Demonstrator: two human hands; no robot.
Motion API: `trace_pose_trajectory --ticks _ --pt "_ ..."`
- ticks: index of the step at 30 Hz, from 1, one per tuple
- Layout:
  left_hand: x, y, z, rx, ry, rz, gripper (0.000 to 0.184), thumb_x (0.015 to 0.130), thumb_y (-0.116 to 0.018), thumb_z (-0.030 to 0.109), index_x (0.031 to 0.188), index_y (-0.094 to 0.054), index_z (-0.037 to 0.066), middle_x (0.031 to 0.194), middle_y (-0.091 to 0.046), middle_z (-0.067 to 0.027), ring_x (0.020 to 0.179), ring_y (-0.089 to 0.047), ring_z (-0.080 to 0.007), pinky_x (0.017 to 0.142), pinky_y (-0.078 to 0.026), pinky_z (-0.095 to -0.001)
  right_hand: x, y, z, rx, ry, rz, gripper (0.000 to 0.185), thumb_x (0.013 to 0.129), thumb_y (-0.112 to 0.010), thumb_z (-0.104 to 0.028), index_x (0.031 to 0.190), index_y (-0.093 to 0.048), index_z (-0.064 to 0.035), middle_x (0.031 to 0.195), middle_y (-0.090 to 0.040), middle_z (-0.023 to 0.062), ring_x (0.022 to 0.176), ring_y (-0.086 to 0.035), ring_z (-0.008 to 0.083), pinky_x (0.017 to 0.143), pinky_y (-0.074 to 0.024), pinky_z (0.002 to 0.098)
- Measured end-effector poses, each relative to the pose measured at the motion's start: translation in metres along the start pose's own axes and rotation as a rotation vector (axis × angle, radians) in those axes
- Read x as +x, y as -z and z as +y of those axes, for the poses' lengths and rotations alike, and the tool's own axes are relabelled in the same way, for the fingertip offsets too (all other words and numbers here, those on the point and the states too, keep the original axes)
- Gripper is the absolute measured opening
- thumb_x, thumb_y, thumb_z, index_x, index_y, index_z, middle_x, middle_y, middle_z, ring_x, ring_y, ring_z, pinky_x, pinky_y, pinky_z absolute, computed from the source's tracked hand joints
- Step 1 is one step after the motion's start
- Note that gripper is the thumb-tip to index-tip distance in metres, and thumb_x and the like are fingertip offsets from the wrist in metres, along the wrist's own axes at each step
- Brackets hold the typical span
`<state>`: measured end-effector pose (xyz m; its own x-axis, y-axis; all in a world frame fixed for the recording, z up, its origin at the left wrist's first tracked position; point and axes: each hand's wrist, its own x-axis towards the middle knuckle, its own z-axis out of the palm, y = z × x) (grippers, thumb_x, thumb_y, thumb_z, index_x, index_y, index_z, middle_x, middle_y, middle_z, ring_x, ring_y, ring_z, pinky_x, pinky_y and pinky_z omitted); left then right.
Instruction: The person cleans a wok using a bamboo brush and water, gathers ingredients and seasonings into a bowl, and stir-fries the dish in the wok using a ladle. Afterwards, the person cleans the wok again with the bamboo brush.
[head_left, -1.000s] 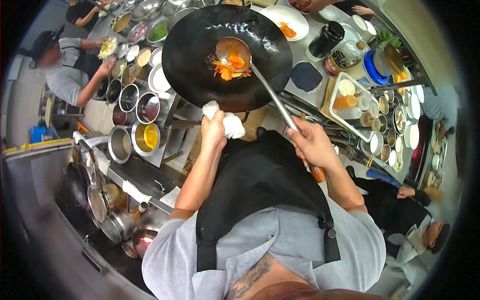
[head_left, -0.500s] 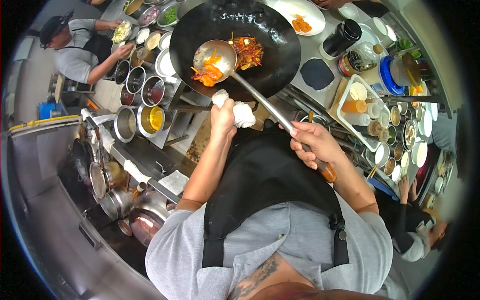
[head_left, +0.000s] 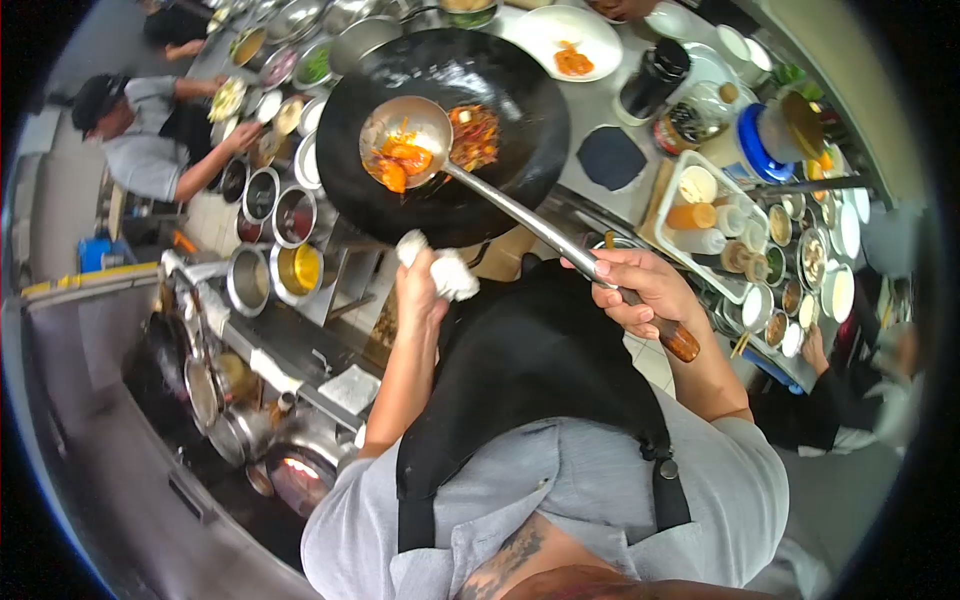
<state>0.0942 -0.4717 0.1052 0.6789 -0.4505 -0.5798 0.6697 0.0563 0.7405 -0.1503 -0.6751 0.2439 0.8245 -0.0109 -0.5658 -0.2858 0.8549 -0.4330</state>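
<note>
My left hand (head_left: 420,288) is closed around a bunched white cloth (head_left: 456,276) at the near rim of a large black wok (head_left: 350,205). Any wok handle under the cloth is hidden. My right hand (head_left: 640,290) grips the long handle of a metal ladle (head_left: 425,112) near its wooden end. The ladle's bowl is over the wok and holds glossy orange food pieces (head_left: 402,160). Beside the bowl, shredded orange-brown food (head_left: 474,135) lies in the wok.
A white plate (head_left: 525,38) with orange food stands beyond the wok. To the right are a dark folded cloth (head_left: 611,157) and a white basket of bottles (head_left: 655,225). Metal pots (head_left: 248,280) line the left. A co-worker (head_left: 150,140) stands there; another person (head_left: 830,390) is at right.
The wok, ladle and my left hand have shifted left in view. The ladle bowl has tipped to a more level angle, with the orange pieces now further inside it.
</note>
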Motion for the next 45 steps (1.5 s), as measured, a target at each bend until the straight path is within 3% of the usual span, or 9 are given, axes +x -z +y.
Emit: trace_pose_trajectory --ticks 2,7,14,17,21,23,27,37,45 --pt "-0.005 0.0 0.0 -0.016 0.002 0.006 0.014 0.089 -0.052 0.009 0.096 -0.058 -0.002 0.079 -0.066 -0.014 0.063 -0.066 -0.0254 0.055 -0.056 -0.0388 -0.015 0.006 -0.009 0.005 0.068 0.023 0.036 0.102 -0.047 -0.016 0.134 -0.049 -0.0005 0.071 -0.048 0.001 0.04 -0.039 0.0009 0.029 -0.0361 0.0183" --pt "-0.004 0.008 0.001 0.005 -0.037 0.013 0.017 0.088 -0.052 0.011 0.096 -0.058 -0.003 0.079 -0.065 -0.0127 0.064 -0.065 -0.0244 0.056 -0.055 -0.0386 -0.031 0.035 -0.023 -0.024 0.377 0.162 0.043 0.102 -0.047 -0.017 0.14 -0.043 0.003 0.07 -0.05 0.0022 0.036 -0.038 0.0014 0.027 -0.0319 0.0163" --pt "-0.009 0.012 0.009 0.031 -0.103 0.05 0.017 0.087 -0.054 0.013 0.096 -0.057 -0.001 0.08 -0.065 -0.0118 0.064 -0.065 -0.0238 0.055 -0.054 -0.0386 0.058 0.114 -0.038 -0.387 0.569 0.618 0.013 0.098 -0.057 -0.019 0.101 -0.058 -0.0068 0.064 -0.048 -0.0031 0.04 -0.043 0.0058 0.033 -0.0362 0.0224" --pt "-0.012 0.01 0.01 0.026 -0.098 0.101 0.015 0.086 -0.052 0.01 0.093 -0.056 -0.002 0.078 -0.062 -0.011 0.062 -0.063 -0.0236 0.053 -0.053 -0.0379 0.095 0.154 -0.038 -0.44 0.569 0.66 0.014 0.096 -0.058 -0.02 0.096 -0.058 -0.0056 0.062 -0.051 0.0016 0.042 -0.046 0.0084 0.037 -0.0394 0.0274" --pt "-0.012 0.015 0.008 0.046 -0.088 0.101 0.017 0.088 -0.052 0.012 0.096 -0.057 -0.002 0.079 -0.063 -0.0113 0.063 -0.064 -0.0244 0.053 -0.053 -0.0392 0.12 0.169 -0.025 -0.842 0.605 0.883 0.024 0.092 -0.06 -0.02 0.103 -0.063 0.001 0.064 -0.061 0.0136 0.049 -0.059 0.0213 0.049 -0.0485 0.0368" --pt "-0.014 0.014 0.01 0.058 -0.077 0.111 0.017 0.088 -0.052 0.012 0.096 -0.057 -0.002 0.08 -0.063 -0.0114 0.063 -0.064 -0.0244 0.053 -0.053 -0.039 0.126 0.171 -0.019 -1.089 0.751 1.092 0.04 0.088 -0.062 -0.02 0.118 -0.061 0.0065 0.073 -0.065 0.0263 0.065 -0.067 0.0356 0.065 -0.0522 0.0426" --pt "-0.01 0.017 0.012 0.065 -0.077 0.077 0.017 0.086 -0.05 0.01 0.096 -0.057 -0.003 0.079 -0.062 -0.0112 0.063 -0.064 -0.0237 0.052 -0.053 -0.0381 0.13 0.172 -0.012 -1.132 0.777 1.096 0.049 0.088 -0.062 -0.022 0.128 -0.056 0.0058 0.081 -0.065 0.0303 0.077 -0.067 0.0424 0.071 -0.0529 0.0446" --pt "0.007 0.029 0.026 0.054 -0.086 -0.02 0.016 0.086 -0.05 0.009 0.095 -0.056 -0.003 0.079 -0.062 -0.0105 0.063 -0.064 -0.0236 0.053 -0.054 -0.0373 0.153 0.179 0.012 -1.172 0.858 1.204 0.048 0.089 -0.061 -0.023 0.13 -0.056 0.0005 0.089 -0.065 0.0306 0.081 -0.066 0.0457 0.076 -0.0528 0.0486" --pt "0.03 0.026 0.039 0.12 -0.069 -0.021 0.016 0.088 -0.052 0.01 0.097 -0.056 -0.002 0.081 -0.061 -0.0094 0.064 -0.064 -0.0227 0.054 -0.054 -0.0371 0.161 0.164 0.016 -1.08 0.867 1.242 0.047 0.089 -0.062 -0.026 0.128 -0.058 -0.0017 0.085 -0.066 0.028 0.076 -0.067 0.042 0.071 -0.0524 0.0437"
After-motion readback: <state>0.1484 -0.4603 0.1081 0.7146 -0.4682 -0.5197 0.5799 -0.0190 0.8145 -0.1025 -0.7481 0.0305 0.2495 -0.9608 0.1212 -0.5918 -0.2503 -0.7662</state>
